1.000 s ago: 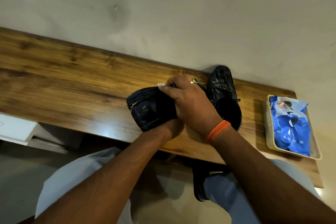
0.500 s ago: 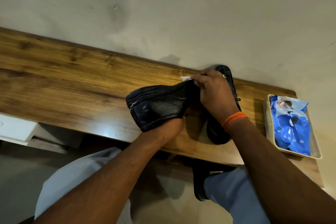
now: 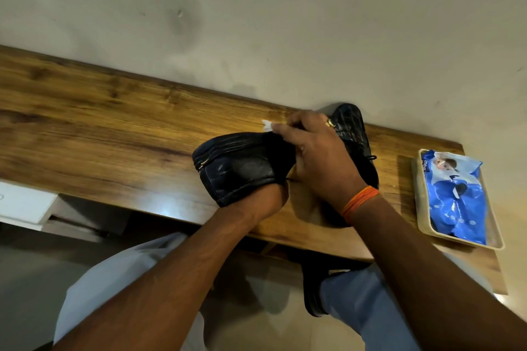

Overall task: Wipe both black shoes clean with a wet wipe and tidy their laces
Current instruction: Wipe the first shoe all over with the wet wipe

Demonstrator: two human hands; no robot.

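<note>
The surface [image 3: 99, 122] lies bare and open to the left of the held shoe [image 3: 242, 165], giving wide passage there. The wall [image 3: 285, 23] closes off the far edge. To the right, the second shoe [image 3: 356, 145] lies against the wall; the tray [image 3: 422, 208] with the blue wipes pack [image 3: 456, 202] sits beyond a narrow open strip

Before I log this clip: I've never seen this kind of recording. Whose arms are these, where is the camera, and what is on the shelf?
The single view comes from a wide-angle camera on a person's head, looking down at their own arms. The left hand is inside a black shoe, holding it up on its side. The right hand pinches a white wet wipe against it. The second shoe lies on the wooden shelf, behind the right hand. Further right, a blue wipes packet lies in a cream tray.
</note>
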